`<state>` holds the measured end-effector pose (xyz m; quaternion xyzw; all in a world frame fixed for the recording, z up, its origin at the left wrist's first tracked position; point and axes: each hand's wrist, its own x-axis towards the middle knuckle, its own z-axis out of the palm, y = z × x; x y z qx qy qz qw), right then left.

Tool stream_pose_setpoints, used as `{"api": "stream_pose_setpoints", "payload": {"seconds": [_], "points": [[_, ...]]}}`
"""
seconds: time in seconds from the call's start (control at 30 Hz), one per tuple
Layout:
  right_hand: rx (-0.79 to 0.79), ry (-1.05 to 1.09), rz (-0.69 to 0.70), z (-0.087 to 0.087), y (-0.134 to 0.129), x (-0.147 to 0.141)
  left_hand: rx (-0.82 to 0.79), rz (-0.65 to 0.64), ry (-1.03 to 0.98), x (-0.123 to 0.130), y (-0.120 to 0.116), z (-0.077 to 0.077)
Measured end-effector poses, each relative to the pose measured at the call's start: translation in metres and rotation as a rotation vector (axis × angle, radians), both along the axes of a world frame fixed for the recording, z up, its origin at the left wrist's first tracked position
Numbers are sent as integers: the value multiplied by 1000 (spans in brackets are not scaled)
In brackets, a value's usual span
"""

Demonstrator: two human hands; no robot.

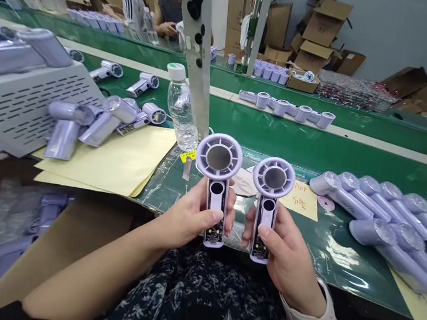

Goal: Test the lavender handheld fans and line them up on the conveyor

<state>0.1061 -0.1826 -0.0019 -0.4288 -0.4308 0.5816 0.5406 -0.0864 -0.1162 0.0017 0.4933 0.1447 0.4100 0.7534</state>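
My left hand (194, 213) is wrapped round the handle of a lilac handheld fan (218, 163), its thumb lying on the front of the handle. A second lilac handheld fan (273, 181) is gripped upright in my right hand (284, 247), with the thumb pressed on its front. Both fans face me, side by side and apart, at the bench's near edge. Each has a round spoked head and a handle whose lower front shows a bare circuit board. My fingers behind the handles are partly hidden.
More lilac fans (375, 196) lie in rows at right; others (113, 111) rest on yellow sheets (118, 160) beside a slotted metal box (27, 97). A water bottle (183, 108) stands by a metal post (201, 47). Fans (281, 107) line the far strip. Co-workers (134, 3) are across the bench.
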Motion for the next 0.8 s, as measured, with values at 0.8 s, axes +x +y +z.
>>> {"api": "stream_pose_setpoints", "payload": {"seconds": [0.8], "points": [[-74, 182, -82, -20, 2, -4, -251, 63, 2, 13, 0, -21]]}}
